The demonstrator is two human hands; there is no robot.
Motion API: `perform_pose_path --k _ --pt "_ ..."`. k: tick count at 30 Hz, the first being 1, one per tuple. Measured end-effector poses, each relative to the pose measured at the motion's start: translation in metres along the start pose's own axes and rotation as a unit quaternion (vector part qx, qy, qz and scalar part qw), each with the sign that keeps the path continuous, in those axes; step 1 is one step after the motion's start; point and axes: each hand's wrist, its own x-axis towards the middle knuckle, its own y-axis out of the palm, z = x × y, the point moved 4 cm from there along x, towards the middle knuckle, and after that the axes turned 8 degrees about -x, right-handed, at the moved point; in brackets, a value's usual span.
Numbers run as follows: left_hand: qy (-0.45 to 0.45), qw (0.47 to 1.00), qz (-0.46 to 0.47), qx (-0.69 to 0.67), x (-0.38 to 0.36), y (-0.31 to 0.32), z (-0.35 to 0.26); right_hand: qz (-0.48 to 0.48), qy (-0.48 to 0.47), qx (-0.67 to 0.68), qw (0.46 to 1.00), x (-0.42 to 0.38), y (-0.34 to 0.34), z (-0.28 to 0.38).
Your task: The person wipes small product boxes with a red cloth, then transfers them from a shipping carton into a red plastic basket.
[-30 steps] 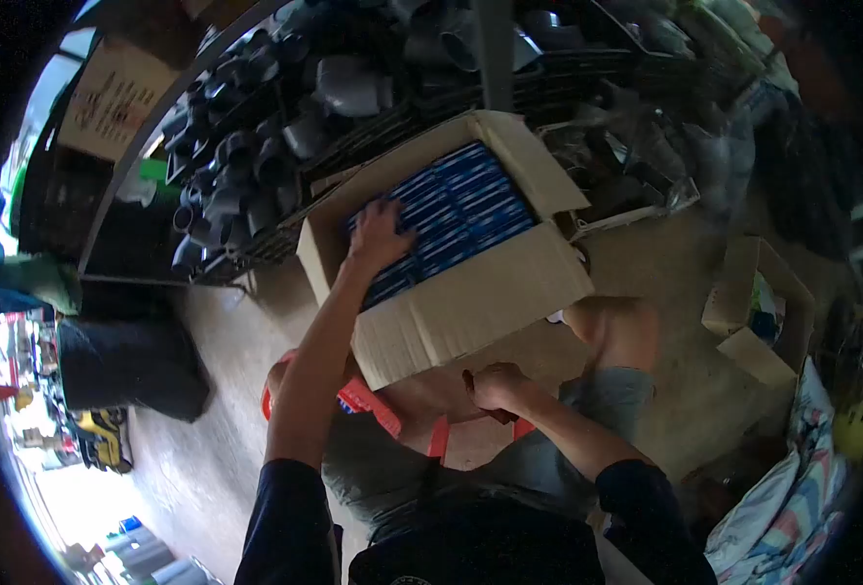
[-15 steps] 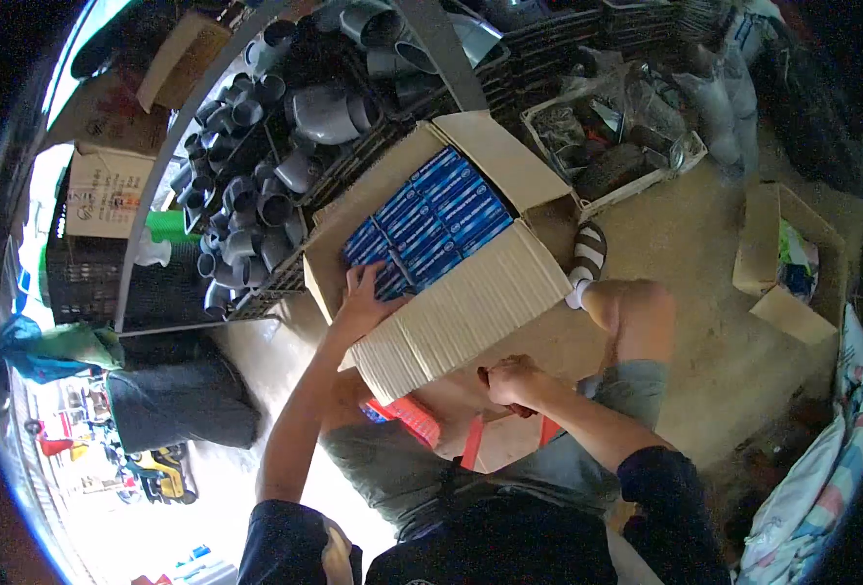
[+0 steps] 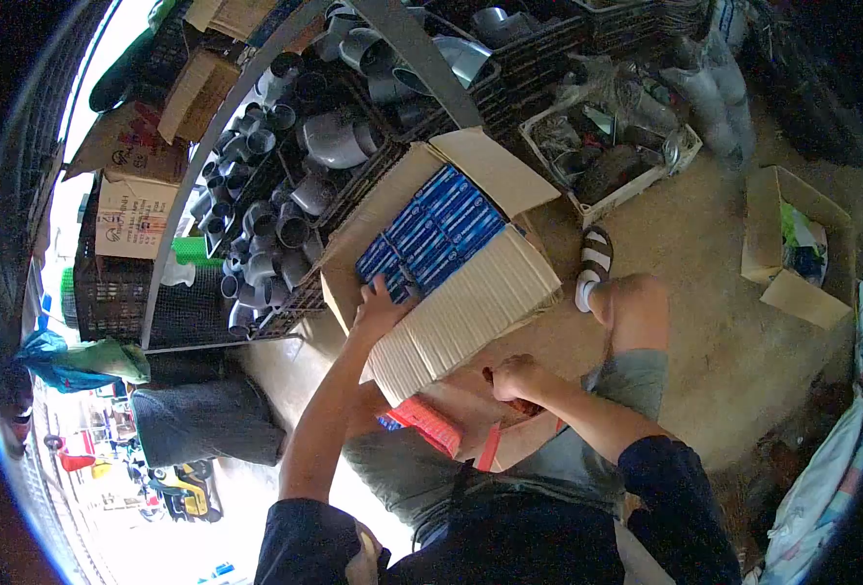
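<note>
An open cardboard box [image 3: 462,336], filled with rows of small blue and white boxes [image 3: 441,230], stands tilted before me with its flaps folded out. My left hand [image 3: 381,310] reaches over the box's left edge, fingers spread on the nearest blue boxes. Below the right part of the box, my right hand [image 3: 515,378] is closed round a small dark reddish object, mostly hidden by the fingers. Near my lap lie a red and blue pack [image 3: 429,425] and a lower cardboard piece with red strips [image 3: 526,439].
Crates of grey pipe fittings [image 3: 334,139] fill the rack at the upper left. A white crate of bagged items [image 3: 614,156] stands behind the box. Another open carton [image 3: 800,244] is at the right. My sandalled foot [image 3: 594,261] is beside the box.
The view has shifted slightly, so the surroundings sit further right at the left side. My left hand has moved a little over the blue boxes; my right hand stays closed.
</note>
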Motion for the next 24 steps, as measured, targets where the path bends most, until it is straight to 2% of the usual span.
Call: perform_pose_path --k 1,3,5,8,11,14,17,19,21,24 --pt "-0.004 0.999 0.016 0.028 0.0 -0.002 -0.007 0.051 0.004 -0.01 0.999 0.003 0.003 0.002" --pt "0.005 0.997 0.035 0.063 0.004 0.001 -0.009 0.092 0.008 0.003 0.996 0.003 0.001 0.001" --pt "0.024 0.996 0.038 0.072 0.015 0.012 0.005 0.077 0.009 0.051 0.996 -0.015 -0.012 -0.001" --pt "0.019 0.998 0.02 0.064 0.012 0.007 0.007 0.034 0.017 -0.02 0.999 -0.017 -0.015 -0.003" --pt "0.037 0.994 -0.036 0.101 -0.008 -0.009 -0.012 0.063 0.029 0.067 0.995 0.002 0.007 -0.008" --pt "0.231 0.929 -0.075 0.28 0.02 0.012 0.002 0.049 0.03 0.064 0.996 -0.004 0.003 -0.009" --pt "0.182 0.971 0.066 0.142 0.007 -0.014 -0.02 0.009 0.019 0.051 0.998 -0.015 -0.003 -0.014" --pt "0.324 0.935 0.124 0.076 -0.005 -0.025 -0.025 0.031 0.022 0.061 0.997 -0.013 -0.002 -0.017" --pt "0.448 0.876 0.177 0.027 -0.015 -0.031 -0.025 0.037 0.021 0.048 0.998 -0.011 -0.002 -0.017" --pt "0.346 0.916 0.201 0.015 -0.025 -0.033 -0.008 0.022 0.019 0.002 1.0 -0.008 0.0 -0.017"
